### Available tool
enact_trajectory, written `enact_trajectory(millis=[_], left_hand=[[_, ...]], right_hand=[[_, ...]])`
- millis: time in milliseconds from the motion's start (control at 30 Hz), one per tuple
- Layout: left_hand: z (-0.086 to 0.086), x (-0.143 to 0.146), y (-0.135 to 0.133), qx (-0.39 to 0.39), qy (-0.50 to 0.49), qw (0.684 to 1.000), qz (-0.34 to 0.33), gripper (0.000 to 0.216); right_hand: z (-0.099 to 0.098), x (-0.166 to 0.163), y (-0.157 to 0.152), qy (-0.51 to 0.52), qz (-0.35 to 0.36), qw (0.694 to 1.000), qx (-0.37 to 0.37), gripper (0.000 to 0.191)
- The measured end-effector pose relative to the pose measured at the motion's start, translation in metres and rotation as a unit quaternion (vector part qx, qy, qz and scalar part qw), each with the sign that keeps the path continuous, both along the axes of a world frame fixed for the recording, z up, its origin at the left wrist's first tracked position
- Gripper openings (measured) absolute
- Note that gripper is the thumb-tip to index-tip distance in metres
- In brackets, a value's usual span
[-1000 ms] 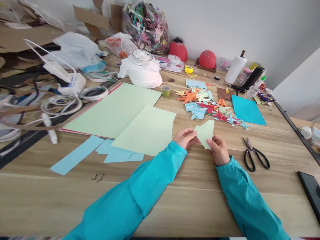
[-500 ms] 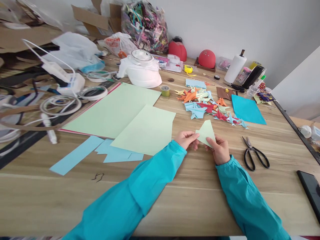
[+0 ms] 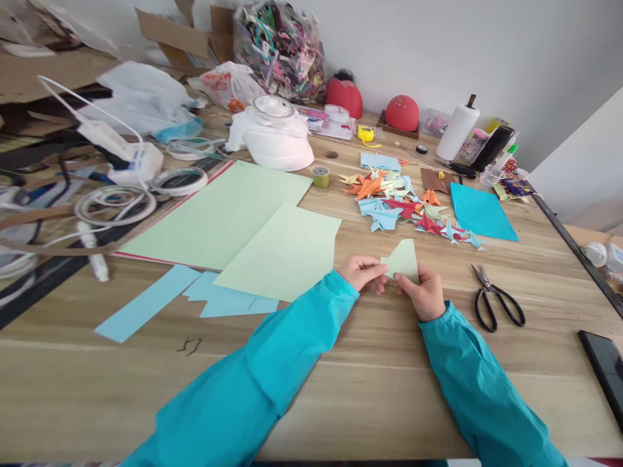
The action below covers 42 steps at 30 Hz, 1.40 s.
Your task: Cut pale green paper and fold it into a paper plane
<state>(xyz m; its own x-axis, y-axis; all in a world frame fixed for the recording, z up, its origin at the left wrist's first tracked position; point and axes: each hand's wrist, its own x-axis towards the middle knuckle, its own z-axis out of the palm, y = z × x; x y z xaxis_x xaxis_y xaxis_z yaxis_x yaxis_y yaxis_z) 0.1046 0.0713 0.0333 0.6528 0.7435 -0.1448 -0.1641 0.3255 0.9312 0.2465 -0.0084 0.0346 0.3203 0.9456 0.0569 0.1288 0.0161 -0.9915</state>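
A small folded piece of pale green paper (image 3: 403, 258) is held between my two hands, just above the table. My left hand (image 3: 364, 273) pinches its left corner between thumb and fingers. On the right side, my right hand (image 3: 423, 290) grips the lower edge, thumb on top and fingers behind it. Beyond the hands lies a heap of folded paper cranes (image 3: 384, 211) in orange, red, blue and green. Scissors with black handles (image 3: 497, 301) rest to the right of my right hand. A loose pale green sheet (image 3: 287, 253) lies left of my left hand.
A large green sheet stack (image 3: 219, 214) and blue paper strips (image 3: 148, 301) cover the left. A thread spool (image 3: 320, 176), a turquoise sheet (image 3: 481, 211) and a white bundle (image 3: 275, 139) stand farther back. Cables and tape rolls (image 3: 117, 204) crowd the left edge; a phone (image 3: 603, 370) lies right.
The green paper has turned slightly in my hands, its upper point now farther right and a little lower. My right thumb has shifted left along its lower edge.
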Motion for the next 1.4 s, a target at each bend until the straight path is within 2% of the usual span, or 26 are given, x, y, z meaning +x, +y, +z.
enact_trajectory(millis=[200,400,567,867,1133,1400], left_hand=[[-0.0018,-0.0001,0.0008,0.020,0.011,1.000,-0.017,0.042],[-0.0061,-0.0002,0.0011,0.045,0.027,0.998,-0.027,0.042],[-0.0053,-0.0008,0.0015,0.015,0.023,0.999,-0.033,0.045],[-0.0014,-0.0029,0.0030,-0.008,0.044,0.996,-0.080,0.050],[-0.0033,-0.0045,0.0060,-0.046,0.026,0.994,-0.098,0.049],[-0.0027,-0.0041,0.0067,-0.059,0.025,0.993,-0.095,0.049]], right_hand=[[-0.0009,-0.0011,-0.0004,-0.024,-0.007,1.000,0.002,0.027],[0.0027,-0.0042,-0.0001,0.016,-0.008,1.000,-0.015,0.026],[0.0075,-0.0079,-0.0004,0.021,-0.012,0.999,-0.030,0.029],[0.0053,-0.0046,-0.0019,-0.049,-0.046,0.998,-0.010,0.023],[0.0038,-0.0036,0.0000,0.024,-0.012,0.999,-0.028,0.030],[0.0048,-0.0016,0.0002,0.039,0.000,0.999,-0.020,0.032]])
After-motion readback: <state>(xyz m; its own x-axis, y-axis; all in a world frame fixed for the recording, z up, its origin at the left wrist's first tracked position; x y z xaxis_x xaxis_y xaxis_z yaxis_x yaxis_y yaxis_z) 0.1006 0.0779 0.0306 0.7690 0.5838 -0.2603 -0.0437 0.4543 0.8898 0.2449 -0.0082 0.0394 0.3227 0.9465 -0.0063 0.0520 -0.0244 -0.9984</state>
